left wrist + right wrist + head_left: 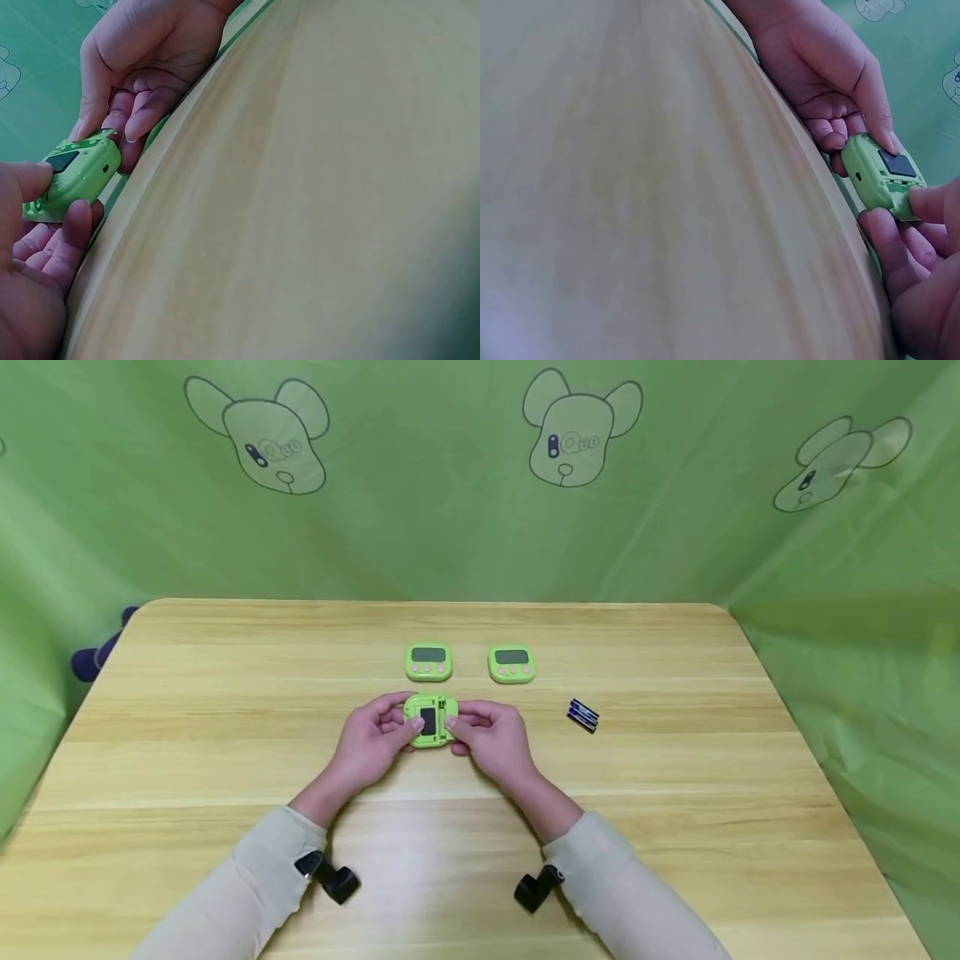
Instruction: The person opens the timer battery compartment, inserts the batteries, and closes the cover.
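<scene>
Green, rounded-square plastic device (439, 722), back face up, held between two hands over the pale wood-grain table (225, 735), near its middle. Left hand (366, 742) pinches its left side, thumb beside the black rectangular patch (428, 721), fingers curled underneath. Right hand (497, 742) pinches the opposite side, thumb on the recessed strip, fingers bent below. Beyond: two matching green devices (428, 662) (512, 664), screens up. To the right, slim dark-blue cylindrical batteries (582, 716) lie side by side.
</scene>
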The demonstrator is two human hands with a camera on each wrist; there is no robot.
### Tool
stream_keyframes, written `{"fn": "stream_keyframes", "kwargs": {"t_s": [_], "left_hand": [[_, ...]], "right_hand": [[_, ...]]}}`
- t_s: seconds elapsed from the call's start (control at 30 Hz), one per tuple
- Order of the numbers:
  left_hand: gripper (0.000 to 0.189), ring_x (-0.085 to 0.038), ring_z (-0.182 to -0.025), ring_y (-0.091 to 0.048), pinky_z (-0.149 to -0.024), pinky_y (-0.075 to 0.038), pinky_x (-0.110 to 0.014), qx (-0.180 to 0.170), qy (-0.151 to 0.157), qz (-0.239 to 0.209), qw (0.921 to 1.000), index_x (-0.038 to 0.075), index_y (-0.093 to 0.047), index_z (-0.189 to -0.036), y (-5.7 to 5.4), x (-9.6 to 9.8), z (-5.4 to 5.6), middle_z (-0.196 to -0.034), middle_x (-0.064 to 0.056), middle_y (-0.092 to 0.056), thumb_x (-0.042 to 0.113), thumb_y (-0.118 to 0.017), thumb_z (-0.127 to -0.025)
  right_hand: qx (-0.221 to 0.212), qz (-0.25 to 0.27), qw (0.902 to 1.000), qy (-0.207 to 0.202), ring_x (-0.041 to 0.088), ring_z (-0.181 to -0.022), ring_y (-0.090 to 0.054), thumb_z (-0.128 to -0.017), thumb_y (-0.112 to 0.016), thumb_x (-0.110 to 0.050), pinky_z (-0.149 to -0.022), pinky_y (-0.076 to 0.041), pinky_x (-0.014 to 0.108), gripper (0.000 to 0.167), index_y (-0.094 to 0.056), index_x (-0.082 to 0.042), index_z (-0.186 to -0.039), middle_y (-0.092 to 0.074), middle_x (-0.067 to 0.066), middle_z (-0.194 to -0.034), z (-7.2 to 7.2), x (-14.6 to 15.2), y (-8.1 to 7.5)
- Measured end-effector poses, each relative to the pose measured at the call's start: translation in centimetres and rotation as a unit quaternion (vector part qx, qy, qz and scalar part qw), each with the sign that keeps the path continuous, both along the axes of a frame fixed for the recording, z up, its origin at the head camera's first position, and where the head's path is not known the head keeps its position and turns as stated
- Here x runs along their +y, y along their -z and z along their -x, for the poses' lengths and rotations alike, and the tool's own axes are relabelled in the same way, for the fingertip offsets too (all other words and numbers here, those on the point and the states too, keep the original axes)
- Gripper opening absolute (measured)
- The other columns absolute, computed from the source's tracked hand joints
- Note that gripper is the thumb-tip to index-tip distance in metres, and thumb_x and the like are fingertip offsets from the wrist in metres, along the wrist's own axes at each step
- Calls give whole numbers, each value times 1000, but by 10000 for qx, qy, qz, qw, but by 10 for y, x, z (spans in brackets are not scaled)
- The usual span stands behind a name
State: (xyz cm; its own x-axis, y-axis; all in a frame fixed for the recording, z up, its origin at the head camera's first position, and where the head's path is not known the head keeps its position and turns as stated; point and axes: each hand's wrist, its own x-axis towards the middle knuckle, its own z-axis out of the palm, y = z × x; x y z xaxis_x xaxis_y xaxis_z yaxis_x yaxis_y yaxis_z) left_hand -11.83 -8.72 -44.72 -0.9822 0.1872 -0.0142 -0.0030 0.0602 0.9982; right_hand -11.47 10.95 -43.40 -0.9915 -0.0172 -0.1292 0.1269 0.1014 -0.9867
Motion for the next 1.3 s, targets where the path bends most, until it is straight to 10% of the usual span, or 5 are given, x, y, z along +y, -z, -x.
{"fn": "stream_keyframes", "kwargs": {"t_s": [0.7, 0.93, 1.3], "left_hand": [[42, -18, -65, -65, -60, -62, -33, -17, -176, 61, 9998, -4, -59, -131, 1, -1, -1, -87, -17, -67, 2, -72, -92], [41, -17, -64, -64, -60, -62, -33, -32, -188, 7, 9998, -4, -59, -131, 1, 0, -1, -85, -16, -66, 2, -72, -92], [41, -17, -64, -64, -60, -62, -32, -53, -255, 39, 9997, -3, -60, -130, 0, 1, -2, -86, -17, -67, 3, -72, -91]], "right_hand": [[125, -459, 9989, -35, 22, -62, -68, -85, -77, 2, -55, -62, 32, 21, -68, 2, -104, -69, 13, -81, -3, 33, -5], [635, -1997, 9777, -115, 17, -68, -65, -81, -84, -9, -61, -58, 25, 18, -74, -5, -95, -70, 0, -77, -5, 57, -4], [1010, -2699, 9574, -177, 15, -69, -61, -80, -85, -10, -61, -54, 25, 21, -74, -5, -98, -67, 0, -79, -5, 72, -3]]}}
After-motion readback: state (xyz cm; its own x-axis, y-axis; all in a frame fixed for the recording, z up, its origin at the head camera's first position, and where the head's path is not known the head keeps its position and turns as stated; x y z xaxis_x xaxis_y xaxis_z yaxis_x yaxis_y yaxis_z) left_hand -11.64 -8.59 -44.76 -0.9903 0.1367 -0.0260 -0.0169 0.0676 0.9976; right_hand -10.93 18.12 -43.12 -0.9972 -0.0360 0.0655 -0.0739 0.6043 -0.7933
